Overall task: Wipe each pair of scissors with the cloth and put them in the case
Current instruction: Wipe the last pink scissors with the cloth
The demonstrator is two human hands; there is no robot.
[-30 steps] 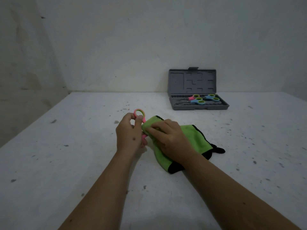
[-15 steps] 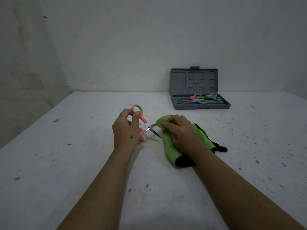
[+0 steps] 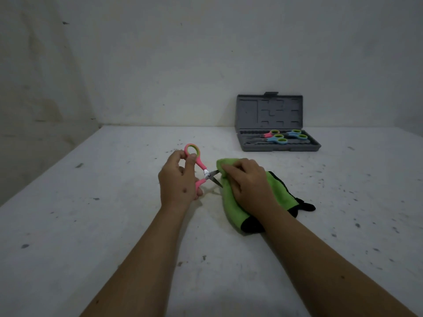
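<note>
Left hand (image 3: 177, 183) grips the pink scissors (image 3: 201, 167) by the handles, blades parted and pointing right toward the green cloth (image 3: 231, 203). Right hand (image 3: 248, 181) pinches the cloth's far end, bunched just beside the blade tips; the rest lies on the white bench (image 3: 91, 225). Far right, the open grey case (image 3: 278, 126) holds three scissors (image 3: 283, 137).

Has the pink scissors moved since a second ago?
Yes. The pink scissors have come out of the green cloth, blades now bare, drawn leftward from the gray case.
</note>
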